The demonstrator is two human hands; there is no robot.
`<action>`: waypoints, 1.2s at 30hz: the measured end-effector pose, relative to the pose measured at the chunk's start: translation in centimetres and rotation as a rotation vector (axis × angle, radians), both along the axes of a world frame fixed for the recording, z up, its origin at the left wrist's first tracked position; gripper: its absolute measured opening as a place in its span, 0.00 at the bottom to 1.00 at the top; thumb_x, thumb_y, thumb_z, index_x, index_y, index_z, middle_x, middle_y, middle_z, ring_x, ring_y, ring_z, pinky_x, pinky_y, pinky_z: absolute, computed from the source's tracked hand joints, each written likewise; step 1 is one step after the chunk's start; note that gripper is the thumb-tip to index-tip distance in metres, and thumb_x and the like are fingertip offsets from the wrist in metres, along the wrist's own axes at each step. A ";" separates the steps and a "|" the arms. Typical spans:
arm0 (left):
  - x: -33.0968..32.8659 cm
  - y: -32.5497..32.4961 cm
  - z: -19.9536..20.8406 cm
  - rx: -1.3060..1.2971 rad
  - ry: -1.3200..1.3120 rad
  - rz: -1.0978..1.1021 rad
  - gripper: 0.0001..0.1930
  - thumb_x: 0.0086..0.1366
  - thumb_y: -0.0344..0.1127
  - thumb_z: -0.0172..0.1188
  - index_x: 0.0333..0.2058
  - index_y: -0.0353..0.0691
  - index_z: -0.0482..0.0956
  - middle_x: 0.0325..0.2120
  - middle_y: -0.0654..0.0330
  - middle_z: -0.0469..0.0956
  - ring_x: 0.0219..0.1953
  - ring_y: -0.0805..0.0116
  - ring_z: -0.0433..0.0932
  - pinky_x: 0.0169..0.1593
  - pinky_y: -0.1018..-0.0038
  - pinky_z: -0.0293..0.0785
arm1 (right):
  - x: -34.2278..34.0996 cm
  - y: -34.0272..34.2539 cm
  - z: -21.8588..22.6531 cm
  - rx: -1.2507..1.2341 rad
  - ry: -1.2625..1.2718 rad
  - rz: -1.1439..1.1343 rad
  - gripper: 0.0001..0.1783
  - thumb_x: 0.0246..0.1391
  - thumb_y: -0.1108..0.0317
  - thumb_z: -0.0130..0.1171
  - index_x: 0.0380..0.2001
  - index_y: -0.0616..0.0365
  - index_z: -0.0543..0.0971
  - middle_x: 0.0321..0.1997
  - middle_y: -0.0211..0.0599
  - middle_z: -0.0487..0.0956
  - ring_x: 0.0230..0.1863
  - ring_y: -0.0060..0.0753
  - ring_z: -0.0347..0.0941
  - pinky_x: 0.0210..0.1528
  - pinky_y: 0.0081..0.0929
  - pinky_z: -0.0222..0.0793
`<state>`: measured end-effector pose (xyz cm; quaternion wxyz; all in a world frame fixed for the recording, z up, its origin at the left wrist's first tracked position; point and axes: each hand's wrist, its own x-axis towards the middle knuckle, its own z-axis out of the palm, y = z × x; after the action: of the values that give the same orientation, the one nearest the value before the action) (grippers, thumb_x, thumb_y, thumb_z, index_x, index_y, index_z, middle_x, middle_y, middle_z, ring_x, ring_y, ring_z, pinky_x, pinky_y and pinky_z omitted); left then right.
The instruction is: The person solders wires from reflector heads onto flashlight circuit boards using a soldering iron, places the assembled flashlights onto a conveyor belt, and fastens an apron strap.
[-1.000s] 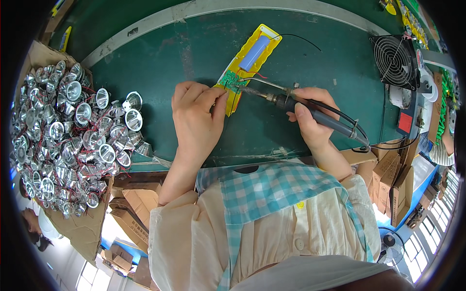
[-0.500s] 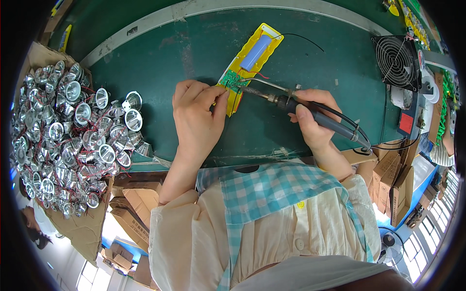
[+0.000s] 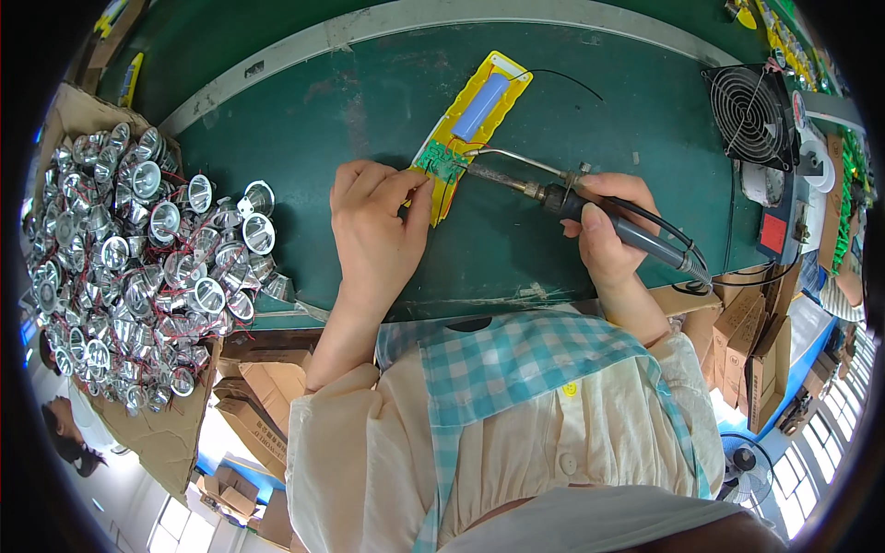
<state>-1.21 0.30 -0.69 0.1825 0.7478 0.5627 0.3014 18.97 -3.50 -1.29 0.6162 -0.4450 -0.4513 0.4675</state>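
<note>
A yellow plastic housing [image 3: 513, 84] lies tilted on the green bench, with a blue cylindrical battery cell [image 3: 481, 107] in its upper part and a small green circuit board [image 3: 441, 158] below that. My left hand [image 3: 380, 207] is closed in a pinch at the board's lower left edge; what its fingertips hold is hidden. My right hand [image 3: 613, 226] grips a soldering iron [image 3: 636, 241] with a thin metal feed tube [image 3: 525, 160] beside its shaft. The iron's tip reaches the board's right side, touching or just above it. A black wire [image 3: 572, 79] curls off the housing's top end.
Many silver reflector cups [image 3: 138, 267] with red wires fill a cardboard box [image 3: 171, 442] at the left, some spilling onto the bench [image 3: 304, 111]. A black fan [image 3: 751, 115] stands at the right, near a white spool [image 3: 818, 166]. A metal strip [image 3: 387, 26] crosses the far side.
The iron and my right hand have shifted slightly right, drawing the tip back a little across the board. My left hand keeps its pinch. The whole view has shifted slightly.
</note>
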 end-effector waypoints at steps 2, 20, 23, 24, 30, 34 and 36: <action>-0.1 -0.1 0.3 -0.013 0.018 -0.013 0.04 0.41 0.25 0.56 0.21 0.37 0.74 0.19 0.60 0.70 0.29 0.62 0.66 0.32 0.72 0.62 | 0.1 0.0 0.2 0.013 0.017 -0.017 0.11 0.38 0.76 0.53 0.30 0.63 0.69 0.26 0.36 0.71 0.19 0.18 0.67 0.21 0.13 0.66; 9.2 24.8 3.1 -0.267 0.500 0.321 0.24 0.38 0.53 0.50 0.27 0.36 0.73 0.25 0.55 0.74 0.29 0.61 0.74 0.31 0.72 0.69 | 7.7 0.8 0.7 0.186 0.170 -0.369 0.10 0.40 0.74 0.51 0.30 0.64 0.67 0.19 0.35 0.68 0.14 0.19 0.64 0.15 0.11 0.61; 10.7 30.3 1.7 -0.328 0.536 0.309 0.25 0.42 0.56 0.49 0.30 0.40 0.73 0.30 0.58 0.74 0.34 0.65 0.73 0.33 0.73 0.69 | 8.1 0.7 0.7 0.121 0.186 -0.399 0.10 0.39 0.74 0.52 0.29 0.63 0.68 0.21 0.35 0.68 0.15 0.19 0.65 0.16 0.11 0.63; 9.9 31.4 1.2 -0.343 0.554 0.305 0.27 0.43 0.58 0.49 0.31 0.39 0.72 0.32 0.58 0.73 0.35 0.65 0.72 0.34 0.73 0.69 | 7.9 0.7 0.7 0.087 0.195 -0.386 0.10 0.39 0.74 0.52 0.29 0.63 0.68 0.22 0.35 0.69 0.15 0.19 0.65 0.16 0.11 0.63; 2.6 18.9 5.9 0.253 0.568 0.062 0.33 0.48 0.52 0.52 0.46 0.33 0.58 0.43 0.46 0.62 0.47 0.52 0.61 0.47 0.68 0.58 | 8.3 0.9 0.3 0.141 0.153 -0.407 0.09 0.39 0.75 0.50 0.29 0.63 0.67 0.25 0.38 0.69 0.14 0.19 0.64 0.14 0.11 0.63; -5.1 3.5 7.4 0.323 0.531 0.171 0.33 0.44 0.38 0.59 0.48 0.34 0.55 0.47 0.47 0.56 0.48 0.50 0.56 0.49 0.64 0.54 | 8.0 0.6 0.9 0.219 0.216 -0.451 0.12 0.40 0.71 0.52 0.31 0.64 0.67 0.25 0.39 0.68 0.13 0.21 0.63 0.12 0.12 0.60; -7.9 -1.9 4.6 0.305 0.672 0.346 0.38 0.39 0.46 0.61 0.47 0.34 0.55 0.48 0.44 0.51 0.49 0.44 0.50 0.49 0.56 0.50 | 8.3 0.8 0.7 0.283 0.171 -0.402 0.11 0.41 0.71 0.49 0.31 0.64 0.67 0.23 0.39 0.68 0.13 0.21 0.62 0.12 0.11 0.58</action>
<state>-9.12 -1.57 3.91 -0.1779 0.7175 0.6573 0.1464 27.26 -2.69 -0.55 0.7890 -0.3938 -0.3608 0.3036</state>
